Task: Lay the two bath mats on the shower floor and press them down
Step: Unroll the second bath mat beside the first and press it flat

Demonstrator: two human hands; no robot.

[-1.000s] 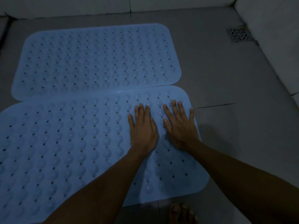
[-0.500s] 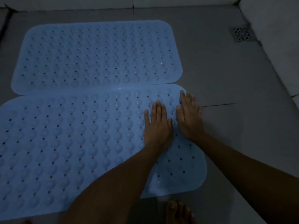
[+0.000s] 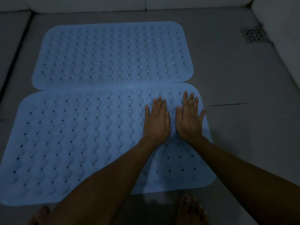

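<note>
Two light blue perforated bath mats lie flat on the grey shower floor [image 3: 243, 135]. The far mat [image 3: 112, 54] sits behind the near mat [image 3: 73, 140], and their long edges touch or slightly overlap. My left hand [image 3: 156, 120] lies palm down with straight fingers on the right part of the near mat. Right beside it, my right hand [image 3: 190, 119] presses flat on the same mat near its right edge, fingers spread.
A square metal drain grate [image 3: 253, 35] is set in the floor at the far right corner. White tiled walls [image 3: 279, 30] bound the floor at the back and right. My bare feet [image 3: 191, 208] stand at the near edge of the mat.
Both hands have stayed flat on the near mat's right end, shifting toward its far right corner. The view has tilted so that my feet show more.
</note>
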